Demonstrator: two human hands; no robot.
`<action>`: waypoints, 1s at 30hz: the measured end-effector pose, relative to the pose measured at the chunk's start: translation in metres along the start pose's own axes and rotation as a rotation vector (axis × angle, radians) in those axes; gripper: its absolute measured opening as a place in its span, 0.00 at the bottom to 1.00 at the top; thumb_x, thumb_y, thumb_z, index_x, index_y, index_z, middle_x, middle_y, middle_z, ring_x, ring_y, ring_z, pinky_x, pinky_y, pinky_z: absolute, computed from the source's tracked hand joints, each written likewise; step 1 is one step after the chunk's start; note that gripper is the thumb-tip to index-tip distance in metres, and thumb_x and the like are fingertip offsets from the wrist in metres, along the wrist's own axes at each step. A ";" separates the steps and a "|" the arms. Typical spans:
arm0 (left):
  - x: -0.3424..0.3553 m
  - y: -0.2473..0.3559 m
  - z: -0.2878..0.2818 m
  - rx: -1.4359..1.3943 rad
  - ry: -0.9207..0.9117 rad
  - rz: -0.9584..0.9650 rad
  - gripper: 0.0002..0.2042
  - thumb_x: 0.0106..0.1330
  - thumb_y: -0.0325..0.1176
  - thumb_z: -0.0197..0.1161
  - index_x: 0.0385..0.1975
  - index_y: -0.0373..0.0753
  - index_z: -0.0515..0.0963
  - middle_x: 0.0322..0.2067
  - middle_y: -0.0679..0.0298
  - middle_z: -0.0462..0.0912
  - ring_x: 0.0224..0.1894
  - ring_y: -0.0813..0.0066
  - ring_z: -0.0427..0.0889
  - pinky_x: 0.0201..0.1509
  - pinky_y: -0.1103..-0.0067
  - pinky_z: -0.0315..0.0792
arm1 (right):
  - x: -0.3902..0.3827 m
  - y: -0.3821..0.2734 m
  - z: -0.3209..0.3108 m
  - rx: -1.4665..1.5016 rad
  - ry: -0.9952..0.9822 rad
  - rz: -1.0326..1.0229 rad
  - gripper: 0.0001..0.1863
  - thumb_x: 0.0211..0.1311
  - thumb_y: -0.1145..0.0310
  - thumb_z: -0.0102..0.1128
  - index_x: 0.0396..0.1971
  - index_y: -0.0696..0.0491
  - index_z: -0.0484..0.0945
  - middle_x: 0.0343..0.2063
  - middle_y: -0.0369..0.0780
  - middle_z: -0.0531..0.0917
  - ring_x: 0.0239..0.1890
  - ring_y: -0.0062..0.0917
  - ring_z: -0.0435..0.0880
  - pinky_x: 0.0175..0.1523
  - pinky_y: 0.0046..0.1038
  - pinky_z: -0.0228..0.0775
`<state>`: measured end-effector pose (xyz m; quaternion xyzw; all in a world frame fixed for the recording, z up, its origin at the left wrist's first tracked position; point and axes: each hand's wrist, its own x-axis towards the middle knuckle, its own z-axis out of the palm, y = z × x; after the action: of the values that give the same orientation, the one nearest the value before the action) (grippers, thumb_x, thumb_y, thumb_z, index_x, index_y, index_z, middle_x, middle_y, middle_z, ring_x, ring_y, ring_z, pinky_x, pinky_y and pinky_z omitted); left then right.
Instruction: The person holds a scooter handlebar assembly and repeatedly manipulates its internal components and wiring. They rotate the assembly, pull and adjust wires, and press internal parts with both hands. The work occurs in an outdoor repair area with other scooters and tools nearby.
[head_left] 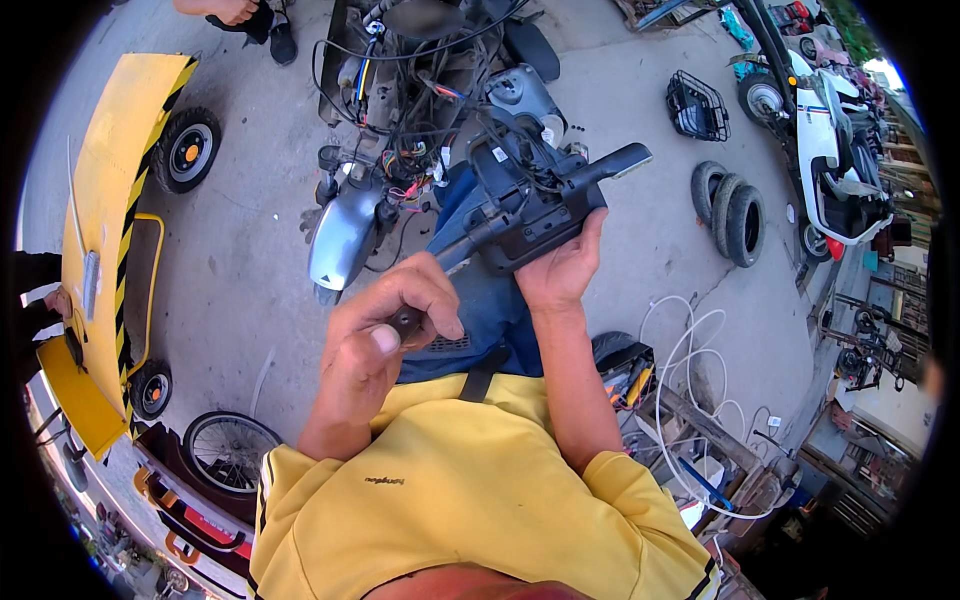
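A black handlebar assembly with a plastic cover (555, 235) and loose wiring is held tilted in front of me. My left hand (385, 325) is closed, its fingers curled around the handlebar's left end; a dark round end piece (405, 322) shows by the thumb. From the right, my right hand (562, 265) supports the cover, thumb up along its edge and other fingers hidden behind it. The handlebar's right grip (620, 162) points up and right, untouched. Beyond lies a partly stripped scooter with tangled wiring (405, 160) and a silver-blue fender (345, 240).
On the left stand a yellow panel (115, 160) with striped edging and a wheel (187, 150). Several tires (742, 225), a black wire basket (697, 105) and a white scooter (835, 190) are at the right. White tubing (660, 400) coils nearby. Parts of other people show at the left and top left.
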<state>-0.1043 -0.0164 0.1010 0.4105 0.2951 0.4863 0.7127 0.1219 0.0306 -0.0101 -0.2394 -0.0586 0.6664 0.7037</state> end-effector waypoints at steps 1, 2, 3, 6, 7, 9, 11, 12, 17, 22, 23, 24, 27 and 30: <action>0.002 -0.002 -0.002 0.008 0.019 0.000 0.21 0.65 0.46 0.52 0.39 0.31 0.77 0.38 0.59 0.74 0.32 0.79 0.64 0.34 0.80 0.58 | 0.000 0.001 0.005 -0.004 0.018 -0.008 0.34 0.81 0.38 0.38 0.71 0.48 0.70 0.65 0.42 0.78 0.67 0.40 0.75 0.72 0.49 0.64; 0.003 -0.004 -0.004 0.016 0.038 0.000 0.20 0.65 0.44 0.52 0.41 0.31 0.77 0.39 0.59 0.74 0.32 0.80 0.64 0.34 0.80 0.58 | 0.001 0.002 0.008 -0.007 0.036 -0.016 0.34 0.81 0.38 0.37 0.71 0.48 0.70 0.65 0.42 0.78 0.67 0.40 0.75 0.72 0.49 0.64; 0.005 -0.005 -0.004 0.025 0.070 -0.001 0.18 0.67 0.41 0.52 0.43 0.31 0.77 0.42 0.60 0.73 0.33 0.80 0.65 0.35 0.80 0.60 | 0.001 0.002 0.008 -0.010 0.036 -0.012 0.34 0.81 0.38 0.37 0.71 0.48 0.70 0.65 0.42 0.78 0.67 0.40 0.75 0.72 0.49 0.64; 0.012 -0.010 -0.001 0.082 0.122 0.025 0.12 0.70 0.32 0.55 0.48 0.31 0.76 0.48 0.59 0.72 0.36 0.80 0.68 0.38 0.80 0.65 | 0.001 0.002 0.009 -0.018 0.038 -0.006 0.35 0.81 0.38 0.36 0.71 0.48 0.70 0.65 0.42 0.78 0.67 0.39 0.76 0.72 0.48 0.65; 0.015 -0.012 -0.001 0.122 0.112 0.053 0.12 0.71 0.28 0.57 0.50 0.31 0.75 0.51 0.59 0.72 0.38 0.79 0.69 0.40 0.80 0.67 | 0.001 0.002 0.010 -0.019 0.041 -0.009 0.35 0.81 0.38 0.36 0.71 0.48 0.70 0.65 0.42 0.78 0.67 0.39 0.76 0.72 0.48 0.65; 0.019 -0.018 0.001 0.170 0.123 0.108 0.14 0.70 0.25 0.63 0.53 0.32 0.74 0.56 0.57 0.72 0.39 0.79 0.72 0.43 0.80 0.70 | 0.001 0.002 0.011 -0.030 0.042 -0.012 0.35 0.81 0.38 0.36 0.71 0.48 0.69 0.65 0.42 0.78 0.67 0.39 0.76 0.72 0.47 0.65; 0.021 -0.026 0.002 0.186 0.166 0.163 0.20 0.67 0.25 0.71 0.56 0.32 0.74 0.60 0.53 0.72 0.40 0.77 0.75 0.44 0.80 0.72 | 0.001 0.002 0.008 -0.048 0.039 -0.011 0.35 0.81 0.38 0.36 0.71 0.49 0.69 0.65 0.43 0.78 0.66 0.39 0.76 0.72 0.47 0.65; 0.022 -0.027 0.000 0.218 0.186 0.165 0.21 0.66 0.25 0.72 0.57 0.32 0.74 0.60 0.53 0.72 0.40 0.78 0.75 0.45 0.80 0.72 | 0.000 0.002 0.007 -0.046 0.032 -0.003 0.35 0.81 0.38 0.36 0.71 0.49 0.69 0.65 0.43 0.78 0.66 0.39 0.77 0.72 0.47 0.65; 0.025 -0.031 -0.010 0.188 0.192 0.025 0.22 0.68 0.24 0.71 0.60 0.33 0.72 0.54 0.55 0.79 0.41 0.80 0.75 0.46 0.81 0.73 | 0.001 0.002 0.011 -0.043 0.056 -0.010 0.36 0.81 0.37 0.35 0.72 0.49 0.68 0.65 0.43 0.78 0.66 0.40 0.77 0.72 0.47 0.65; 0.036 -0.031 -0.012 0.319 0.191 -0.035 0.17 0.75 0.26 0.62 0.61 0.35 0.70 0.48 0.58 0.82 0.39 0.82 0.74 0.44 0.83 0.71 | 0.002 0.003 0.013 -0.065 0.063 -0.028 0.35 0.81 0.38 0.35 0.72 0.49 0.68 0.65 0.43 0.78 0.66 0.39 0.77 0.71 0.47 0.66; 0.039 -0.030 -0.011 0.311 0.192 -0.060 0.16 0.76 0.26 0.60 0.61 0.35 0.70 0.47 0.59 0.82 0.38 0.82 0.73 0.43 0.83 0.71 | 0.002 0.003 0.014 -0.073 0.069 -0.038 0.35 0.81 0.38 0.35 0.72 0.49 0.68 0.65 0.43 0.78 0.66 0.39 0.77 0.71 0.47 0.66; 0.040 -0.030 -0.012 0.301 0.216 -0.062 0.16 0.77 0.25 0.58 0.61 0.35 0.70 0.48 0.59 0.82 0.38 0.82 0.73 0.43 0.83 0.70 | 0.002 0.004 0.013 -0.075 0.068 -0.040 0.35 0.81 0.37 0.35 0.72 0.49 0.68 0.65 0.43 0.78 0.66 0.39 0.77 0.71 0.47 0.67; 0.046 -0.034 -0.014 0.270 0.267 -0.042 0.15 0.77 0.22 0.52 0.61 0.35 0.70 0.48 0.59 0.82 0.38 0.83 0.72 0.43 0.84 0.70 | 0.003 0.005 0.009 -0.079 0.070 -0.045 0.36 0.81 0.37 0.36 0.72 0.49 0.67 0.65 0.43 0.78 0.65 0.39 0.77 0.70 0.47 0.68; 0.049 -0.039 -0.015 0.270 0.279 -0.008 0.15 0.75 0.18 0.49 0.58 0.35 0.72 0.49 0.59 0.82 0.39 0.83 0.73 0.43 0.83 0.71 | 0.003 0.004 0.007 -0.082 0.070 -0.042 0.36 0.81 0.37 0.36 0.73 0.50 0.67 0.65 0.43 0.78 0.65 0.39 0.77 0.70 0.47 0.68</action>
<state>-0.0818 0.0262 0.0588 0.4296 0.4554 0.4916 0.6053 0.1157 0.0357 -0.0062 -0.2900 -0.0662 0.6396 0.7088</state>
